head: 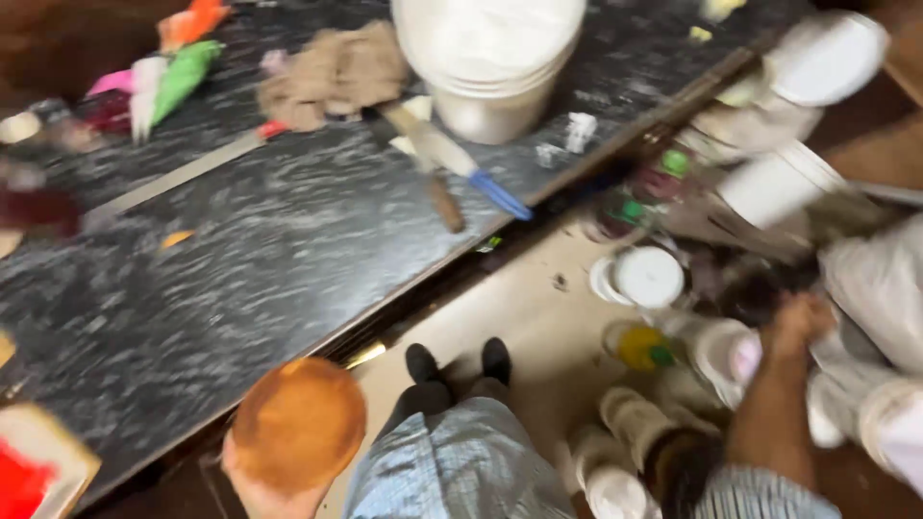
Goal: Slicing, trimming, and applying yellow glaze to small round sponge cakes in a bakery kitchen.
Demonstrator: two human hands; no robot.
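Down at the bottom of the frame, the left hand point(258, 481) holds a round brown cake point(299, 423) from below. The cake covers most of the hand, so the fingers are hard to see, and the frame edge cuts the hand off.

At the lower right, the right hand point(796, 325) reaches down among white tubs point(649, 277) and jars on the floor point(519, 317). It is blurry and its fingers are lost in the dark clutter, so I cannot tell if it is open or holding something. A yellow jar point(642, 348) sits near it, just to its left.

The whole view is smeared, so small things are hard to name. A dark speckled counter point(250, 259) fills the left and middle. At the top middle a big white bucket point(488, 62) stands on it, cut off by the top edge. Beside it lie a crumpled brown cloth point(335, 75), a tool with a blue handle point(500, 195) and a long flat knife with a red handle point(187, 173). Green, pink and orange piping bags point(178, 72) lie at the upper left. A red and white thing point(34, 471) peeks in at the bottom left corner, mostly cut off. The person's dark shoes point(460, 363) show at the bottom middle.
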